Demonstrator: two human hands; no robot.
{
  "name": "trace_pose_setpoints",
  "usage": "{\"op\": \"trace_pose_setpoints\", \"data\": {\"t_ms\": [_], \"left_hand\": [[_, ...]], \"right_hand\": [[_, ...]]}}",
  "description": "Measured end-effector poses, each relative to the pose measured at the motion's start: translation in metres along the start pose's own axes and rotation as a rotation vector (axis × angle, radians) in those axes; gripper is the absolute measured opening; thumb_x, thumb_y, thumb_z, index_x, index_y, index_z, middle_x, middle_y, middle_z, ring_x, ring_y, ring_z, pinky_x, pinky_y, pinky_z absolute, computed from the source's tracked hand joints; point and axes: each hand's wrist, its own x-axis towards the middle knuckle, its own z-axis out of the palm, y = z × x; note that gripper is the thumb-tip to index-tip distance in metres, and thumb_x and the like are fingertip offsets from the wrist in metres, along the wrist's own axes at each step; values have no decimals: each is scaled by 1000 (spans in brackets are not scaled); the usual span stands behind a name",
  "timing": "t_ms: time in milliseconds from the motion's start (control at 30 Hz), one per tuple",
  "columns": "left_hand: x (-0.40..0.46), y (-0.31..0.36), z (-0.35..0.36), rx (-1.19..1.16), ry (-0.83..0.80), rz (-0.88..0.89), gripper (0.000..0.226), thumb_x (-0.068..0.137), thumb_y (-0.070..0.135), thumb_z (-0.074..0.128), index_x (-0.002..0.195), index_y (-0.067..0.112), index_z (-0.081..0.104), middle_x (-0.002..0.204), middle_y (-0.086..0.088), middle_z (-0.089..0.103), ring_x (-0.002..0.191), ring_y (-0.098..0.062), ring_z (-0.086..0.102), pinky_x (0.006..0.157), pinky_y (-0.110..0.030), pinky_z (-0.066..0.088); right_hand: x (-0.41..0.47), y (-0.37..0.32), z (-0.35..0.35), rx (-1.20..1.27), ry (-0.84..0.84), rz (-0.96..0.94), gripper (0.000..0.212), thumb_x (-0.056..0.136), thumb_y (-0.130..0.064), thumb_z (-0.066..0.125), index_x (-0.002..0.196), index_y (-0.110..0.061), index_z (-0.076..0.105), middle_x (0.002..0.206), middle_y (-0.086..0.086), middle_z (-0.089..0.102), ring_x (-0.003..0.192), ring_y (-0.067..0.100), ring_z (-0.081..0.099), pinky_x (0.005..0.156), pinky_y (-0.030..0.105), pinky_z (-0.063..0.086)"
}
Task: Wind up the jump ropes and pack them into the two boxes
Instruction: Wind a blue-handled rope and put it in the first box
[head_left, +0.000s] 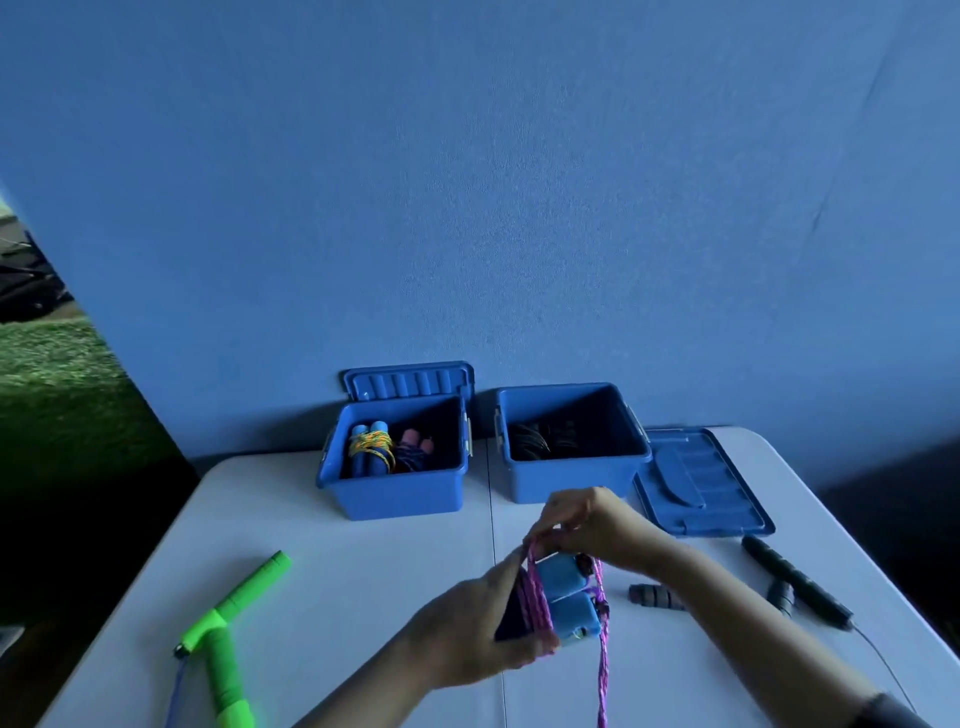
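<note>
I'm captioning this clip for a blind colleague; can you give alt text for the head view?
Two hands, left hand and right hand, wind a pink rope around paired blue handles above a white table. Behind stand two open blue boxes holding wound ropes.

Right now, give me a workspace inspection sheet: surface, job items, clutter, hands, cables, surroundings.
Surface: white folding table, centre seam.
Job items: left box open, holds two wound ropes; right box open, holds dark coiled rope; pink rope partly wound round blue handles; green-handled rope and black-handled rope loose on the table.
Clutter: lid flat beside right box; other lid upright behind left box.
Hands: left hand grips the handles; right hand pinches the pink rope.
Cables: nothing seen.
Surroundings: blue backdrop; green turf at left.
</note>
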Motion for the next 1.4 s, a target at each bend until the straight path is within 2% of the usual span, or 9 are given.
{"op": "trace_pose_setpoints", "data": {"t_ms": [200, 333, 500, 633, 800, 967, 1200, 1300, 1400], "left_hand": [[-3, 6, -5, -127, 56, 79, 66, 81, 70, 55, 127, 62, 9, 110, 14, 62, 92, 0, 60, 84, -27, 49], [8, 0, -11, -195, 186, 102, 53, 84, 62, 57, 120, 71, 19, 122, 18, 54, 106, 7, 54, 91, -20, 44], [23, -15, -36, -329, 483, 19, 40, 84, 51, 63, 119, 49, 43, 117, 17, 61, 101, 12, 56, 81, -8, 39], [28, -44, -61, -268, 654, -79, 45, 86, 43, 61, 127, 30, 48, 115, 11, 62, 96, 6, 57, 80, -4, 39], [18, -83, -42, 110, 260, -154, 67, 79, 74, 47, 140, 53, 27, 134, 19, 46, 121, -2, 46, 98, -23, 38], [5, -56, 3, 327, -41, 27, 70, 79, 66, 44, 140, 59, 10, 117, 9, 48, 94, -12, 59, 76, -19, 42], [-4, -7, 14, -11, 50, 127, 70, 85, 63, 56, 137, 50, 10, 111, 27, 57, 92, 2, 58, 77, -14, 45], [0, -7, 5, -106, 166, 178, 62, 86, 61, 54, 136, 57, 17, 133, 31, 42, 116, 11, 48, 96, -13, 39], [8, -9, -7, -232, 294, 144, 54, 86, 57, 56, 133, 47, 31, 126, 21, 54, 113, 5, 53, 94, -15, 41]], "right_hand": [[-1, 25, 8, 237, 13, 150, 34, 73, 10, 64, 86, -19, 78, 86, 7, 75, 76, 14, 66, 65, 23, 53], [-15, 28, 28, 457, 34, 282, 14, 78, 4, 61, 67, -5, 65, 61, 10, 60, 52, 13, 53, 52, 28, 44], [-39, 1, 66, 518, -68, 348, 25, 98, -28, 46, 94, -11, 65, 55, 3, 56, 44, 15, 49, 47, 22, 43], [-60, -16, 82, 71, -104, 283, 18, 96, -36, 45, 97, -24, 59, 66, 3, 61, 52, 9, 54, 59, 16, 45], [-58, -37, 58, -263, -77, 22, 19, 97, -39, 40, 95, -24, 51, 90, 4, 61, 71, 17, 49, 67, 30, 40], [-29, -14, 25, -319, -16, -26, 20, 97, -26, 46, 95, -13, 60, 93, 2, 64, 81, 13, 54, 71, 21, 41], [-16, 20, 19, 81, 53, 136, 6, 85, -23, 67, 81, -27, 69, 80, 4, 68, 70, 13, 57, 68, 27, 48], [-21, 24, 25, 179, 95, 220, 44, 76, 14, 54, 68, -26, 69, 67, -1, 69, 64, 8, 61, 63, 26, 50], [-28, 19, 45, 317, 80, 342, 36, 86, 9, 48, 61, -15, 58, 51, -3, 57, 45, 10, 50, 54, 33, 44]]}}
